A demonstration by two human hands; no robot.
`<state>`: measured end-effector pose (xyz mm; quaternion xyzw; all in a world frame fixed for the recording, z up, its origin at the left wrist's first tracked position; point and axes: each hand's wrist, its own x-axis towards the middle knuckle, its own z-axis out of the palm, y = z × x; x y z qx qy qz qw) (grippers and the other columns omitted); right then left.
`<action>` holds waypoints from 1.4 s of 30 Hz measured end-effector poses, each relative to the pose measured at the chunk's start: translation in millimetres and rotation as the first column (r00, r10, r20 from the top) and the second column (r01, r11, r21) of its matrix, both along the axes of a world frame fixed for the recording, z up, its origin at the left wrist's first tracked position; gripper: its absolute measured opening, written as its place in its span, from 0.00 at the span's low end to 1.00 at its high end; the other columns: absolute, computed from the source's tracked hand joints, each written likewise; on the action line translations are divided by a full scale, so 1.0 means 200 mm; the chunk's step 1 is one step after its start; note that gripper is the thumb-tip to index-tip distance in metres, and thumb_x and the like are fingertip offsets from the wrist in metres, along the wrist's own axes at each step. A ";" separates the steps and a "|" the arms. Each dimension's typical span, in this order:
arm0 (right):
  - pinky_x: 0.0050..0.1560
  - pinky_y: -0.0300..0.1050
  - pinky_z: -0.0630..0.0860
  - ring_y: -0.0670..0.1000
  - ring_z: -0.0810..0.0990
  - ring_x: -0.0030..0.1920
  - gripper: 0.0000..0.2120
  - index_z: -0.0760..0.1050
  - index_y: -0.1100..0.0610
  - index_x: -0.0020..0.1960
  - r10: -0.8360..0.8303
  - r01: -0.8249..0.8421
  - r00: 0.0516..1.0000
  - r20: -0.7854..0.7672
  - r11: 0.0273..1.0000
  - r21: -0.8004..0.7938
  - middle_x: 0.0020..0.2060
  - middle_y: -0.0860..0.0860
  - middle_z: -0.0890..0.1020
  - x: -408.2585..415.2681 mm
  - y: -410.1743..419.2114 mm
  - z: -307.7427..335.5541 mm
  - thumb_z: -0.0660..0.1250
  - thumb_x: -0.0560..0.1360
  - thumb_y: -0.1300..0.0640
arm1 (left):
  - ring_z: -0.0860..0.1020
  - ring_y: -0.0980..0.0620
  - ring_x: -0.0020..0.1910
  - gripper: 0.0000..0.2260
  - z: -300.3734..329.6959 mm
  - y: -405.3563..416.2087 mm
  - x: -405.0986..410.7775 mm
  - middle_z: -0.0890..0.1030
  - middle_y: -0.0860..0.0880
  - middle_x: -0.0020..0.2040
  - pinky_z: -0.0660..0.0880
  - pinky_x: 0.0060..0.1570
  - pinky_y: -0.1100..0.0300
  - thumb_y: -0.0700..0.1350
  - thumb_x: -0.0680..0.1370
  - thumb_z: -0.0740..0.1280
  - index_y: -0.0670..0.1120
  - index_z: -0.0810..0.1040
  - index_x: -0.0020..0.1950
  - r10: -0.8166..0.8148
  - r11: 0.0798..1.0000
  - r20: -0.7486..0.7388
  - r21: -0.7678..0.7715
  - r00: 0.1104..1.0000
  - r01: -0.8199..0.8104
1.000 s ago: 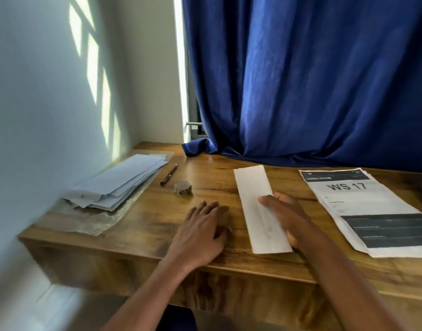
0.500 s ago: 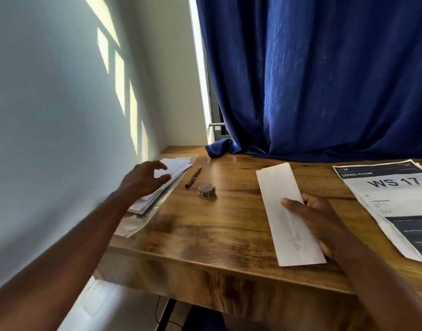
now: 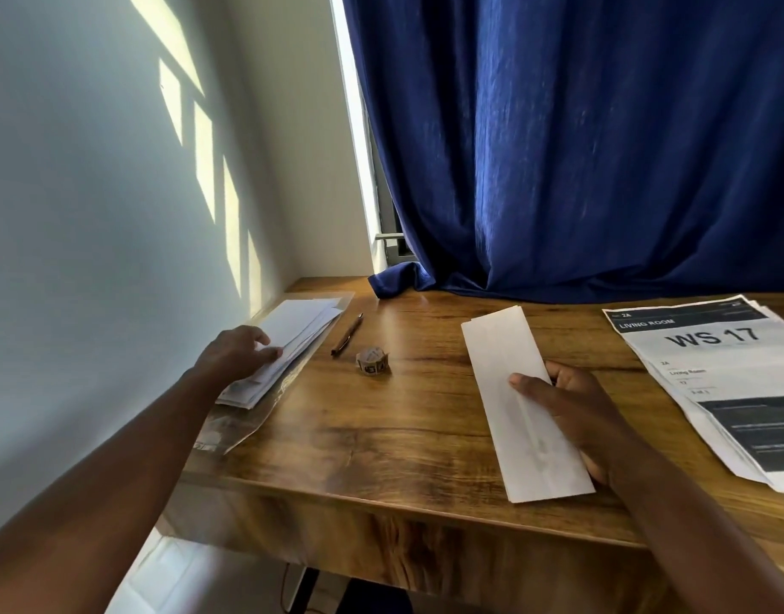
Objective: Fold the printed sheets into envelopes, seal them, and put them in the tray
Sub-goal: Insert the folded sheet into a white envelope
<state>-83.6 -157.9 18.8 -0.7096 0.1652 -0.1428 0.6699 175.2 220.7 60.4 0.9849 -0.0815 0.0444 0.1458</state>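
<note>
Two hands are occupied at once; the folded sheet (image 3: 521, 401) lies at about four o'clock on the desk (image 3: 381, 440), pinned by the right hand (image 3: 563, 418) with thumb on top and fingers curled beneath its edge; the left hand (image 3: 235, 354) rests at nine o'clock on the envelope pile (image 3: 288, 343), fingers bent onto the top piece; several envelopes could be dragged off together, and the loosely held folds may spring open; the sticker roll (image 3: 372, 360) sits unused between.
</note>
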 end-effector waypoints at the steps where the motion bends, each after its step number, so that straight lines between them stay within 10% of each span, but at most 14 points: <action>1: 0.42 0.50 0.81 0.55 0.85 0.48 0.08 0.79 0.48 0.53 -0.001 0.001 1.000 0.000 1.000 -0.001 0.48 0.51 0.86 0.00 0.00 0.00 0.73 0.77 0.48 | 0.80 0.43 0.59 0.17 0.00 0.00 0.01 0.83 0.42 0.62 0.74 0.56 0.52 0.55 0.80 0.71 0.44 0.83 0.61 0.004 1.000 0.022 0.011 1.000 -0.005; 9: 0.40 0.47 0.81 0.54 0.85 0.47 0.09 0.79 0.49 0.56 -0.008 0.008 1.000 0.013 1.000 0.005 0.48 0.50 0.86 -0.01 0.00 0.00 0.73 0.77 0.48 | 0.82 0.36 0.46 0.10 0.06 -0.01 -0.06 0.86 0.39 0.46 0.74 0.44 0.54 0.47 0.78 0.68 0.43 0.86 0.47 0.022 0.992 0.292 0.112 0.956 -0.057; 15: 0.39 0.45 0.78 0.51 0.84 0.48 0.11 0.77 0.48 0.60 -0.027 0.027 1.000 0.015 1.000 -0.010 0.49 0.47 0.84 -0.01 0.01 0.00 0.71 0.79 0.49 | 0.83 0.31 0.49 0.11 0.36 0.06 -0.19 0.84 0.37 0.50 0.78 0.51 0.43 0.53 0.81 0.66 0.48 0.83 0.53 0.183 0.982 0.599 -0.073 0.780 -0.174; 19: 0.52 0.50 0.80 0.51 0.80 0.58 0.27 0.64 0.45 0.77 -0.002 0.004 1.000 0.014 0.991 -0.135 0.62 0.44 0.78 -0.01 0.02 -0.01 0.68 0.81 0.50 | 0.84 0.38 0.49 0.13 0.59 0.06 -0.30 0.86 0.42 0.51 0.78 0.52 0.48 0.55 0.81 0.62 0.49 0.81 0.55 0.253 0.920 0.716 -0.385 0.650 0.067; 22: 0.64 0.54 0.76 0.49 0.73 0.66 0.33 0.54 0.36 0.80 0.025 -0.010 0.998 0.059 0.968 -0.249 0.68 0.40 0.67 -0.03 0.03 0.00 0.66 0.82 0.53 | 0.82 0.54 0.38 0.07 0.65 -0.05 -0.45 0.86 0.47 0.48 0.80 0.41 0.57 0.48 0.80 0.66 0.50 0.81 0.56 0.209 0.690 0.650 -0.627 0.730 0.361; 27: 0.49 0.28 0.73 0.36 0.79 0.57 0.16 0.86 0.40 0.51 0.108 -0.092 0.988 0.112 0.986 -0.142 0.54 0.28 0.82 -0.07 0.08 0.04 0.66 0.82 0.60 | 0.81 0.49 0.31 0.07 0.44 -0.40 -0.78 0.83 0.50 0.38 0.79 0.27 0.56 0.36 0.81 0.65 0.47 0.79 0.50 -0.025 0.163 0.372 -0.914 0.928 0.371; 29: 0.49 0.36 0.75 0.42 0.81 0.57 0.06 0.88 0.43 0.50 0.108 -0.106 0.988 0.111 0.994 -0.027 0.53 0.35 0.85 -0.11 0.09 0.08 0.72 0.77 0.51 | 0.83 0.43 0.34 0.05 0.32 -0.55 -0.88 0.85 0.45 0.43 0.81 0.29 0.52 0.38 0.82 0.67 0.47 0.80 0.50 -0.103 0.035 0.282 -0.958 0.954 0.286; 33: 0.51 0.43 0.73 0.43 0.82 0.55 0.30 0.86 0.42 0.53 0.124 -0.131 0.989 0.084 0.989 0.075 0.55 0.37 0.85 -0.21 0.05 0.12 0.67 0.63 0.23 | 0.87 0.39 0.42 0.02 0.12 -0.82 -1.02 0.87 0.43 0.52 0.83 0.32 0.49 0.43 0.83 0.67 0.47 0.80 0.55 -0.311 -0.089 0.190 -0.981 0.931 0.170; 38: 0.42 0.42 0.76 0.38 0.85 0.41 0.10 0.82 0.31 0.47 -0.060 0.059 0.997 0.041 0.998 0.028 0.41 0.34 0.85 -0.30 -0.08 0.15 0.72 0.67 0.32 | 0.87 0.41 0.45 0.12 -0.03 -1.06 -1.08 0.86 0.39 0.53 0.84 0.33 0.50 0.48 0.81 0.68 0.42 0.77 0.61 -0.501 -0.055 -0.028 -0.996 0.865 -0.064; 42: 0.36 0.40 0.77 0.46 0.86 0.40 0.03 0.82 0.46 0.49 -0.219 0.220 0.976 -0.014 0.975 0.042 0.40 0.43 0.87 -0.35 -0.25 0.15 0.70 0.77 0.48 | 0.87 0.39 0.49 0.15 -0.06 -1.14 -1.06 0.87 0.40 0.54 0.83 0.33 0.52 0.49 0.82 0.68 0.42 0.78 0.64 -0.709 0.329 -0.341 -0.934 0.618 -0.138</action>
